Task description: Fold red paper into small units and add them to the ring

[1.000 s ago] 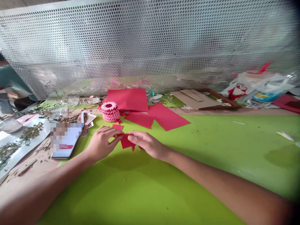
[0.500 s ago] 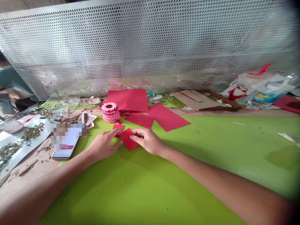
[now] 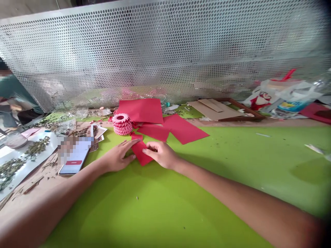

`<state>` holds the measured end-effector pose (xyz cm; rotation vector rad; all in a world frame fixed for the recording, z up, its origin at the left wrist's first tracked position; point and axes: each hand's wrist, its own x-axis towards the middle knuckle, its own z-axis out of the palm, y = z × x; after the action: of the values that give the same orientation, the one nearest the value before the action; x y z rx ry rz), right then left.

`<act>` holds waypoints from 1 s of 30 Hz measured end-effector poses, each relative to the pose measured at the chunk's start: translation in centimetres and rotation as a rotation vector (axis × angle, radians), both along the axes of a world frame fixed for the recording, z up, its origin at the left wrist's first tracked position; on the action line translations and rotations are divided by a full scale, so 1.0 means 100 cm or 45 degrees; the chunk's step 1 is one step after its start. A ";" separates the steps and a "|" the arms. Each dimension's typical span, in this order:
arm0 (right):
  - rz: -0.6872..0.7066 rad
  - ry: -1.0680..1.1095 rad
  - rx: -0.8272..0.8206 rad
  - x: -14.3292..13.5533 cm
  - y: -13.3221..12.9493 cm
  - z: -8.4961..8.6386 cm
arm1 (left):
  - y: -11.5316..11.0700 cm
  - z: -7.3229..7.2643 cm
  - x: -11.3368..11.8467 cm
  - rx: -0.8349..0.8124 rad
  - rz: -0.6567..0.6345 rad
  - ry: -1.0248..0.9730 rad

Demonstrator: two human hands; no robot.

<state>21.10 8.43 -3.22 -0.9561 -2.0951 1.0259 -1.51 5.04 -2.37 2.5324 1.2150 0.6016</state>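
Observation:
My right hand point(image 3: 163, 155) pinches the right edge of a small red paper piece point(image 3: 141, 152) between thumb and fingers, low over the green table. Just behind it lies another small red paper piece point(image 3: 137, 136), partly overlapped so that I cannot see its full outline. The outstretched index finger of my left hand point(image 3: 117, 157) touches this rear piece, while the thumb sits apart near the left edge of the front piece. A stack of pink and red zigzag-edged paper rings point(image 3: 122, 124) stands beyond my left hand.
Larger red paper sheets point(image 3: 190, 129) lie behind my hands. A phone point(image 3: 75, 156) rests at left, beside dried plant bits point(image 3: 37, 146). Cardboard point(image 3: 216, 109) and a plastic bag point(image 3: 281, 94) sit at the back right, before a perforated metal panel point(image 3: 165, 48). Someone point(image 3: 15, 93) is at far left.
My left index finger has slid the rear red paper piece to the right, up against the front one. The right hand and its paper have stayed nearly still.

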 end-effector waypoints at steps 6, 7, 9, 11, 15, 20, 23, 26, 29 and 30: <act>0.022 0.002 -0.060 0.002 -0.001 0.003 | -0.008 0.007 -0.002 0.244 -0.062 0.005; 0.054 0.008 -0.065 0.003 -0.001 0.004 | -0.009 0.008 -0.002 0.302 -0.084 0.016; 0.120 0.010 -0.078 0.004 0.000 0.004 | -0.011 0.009 -0.001 0.433 -0.144 0.033; 0.181 -0.021 -0.121 0.006 0.001 0.005 | -0.012 0.009 0.000 0.563 -0.204 0.041; 0.291 -0.055 -0.236 0.008 0.001 0.007 | -0.014 0.011 0.002 0.701 -0.285 0.044; 0.410 -0.013 -0.335 0.009 -0.004 0.014 | -0.019 0.016 0.004 0.744 -0.372 0.016; 0.380 -0.107 -0.310 0.008 -0.008 0.017 | -0.021 0.014 0.005 0.719 -0.341 -0.026; 0.328 -0.129 -0.258 0.007 -0.011 0.016 | -0.022 0.011 0.006 0.553 -0.221 -0.070; 0.333 -0.049 -0.188 0.006 -0.013 0.012 | -0.022 0.007 0.008 0.318 -0.118 -0.114; 0.340 -0.015 -0.181 0.005 -0.013 0.012 | -0.021 0.006 0.008 0.257 -0.097 -0.135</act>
<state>21.65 7.14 -2.04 -0.7619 -2.2252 1.3212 -0.70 2.89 -1.77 2.6569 1.0642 0.8683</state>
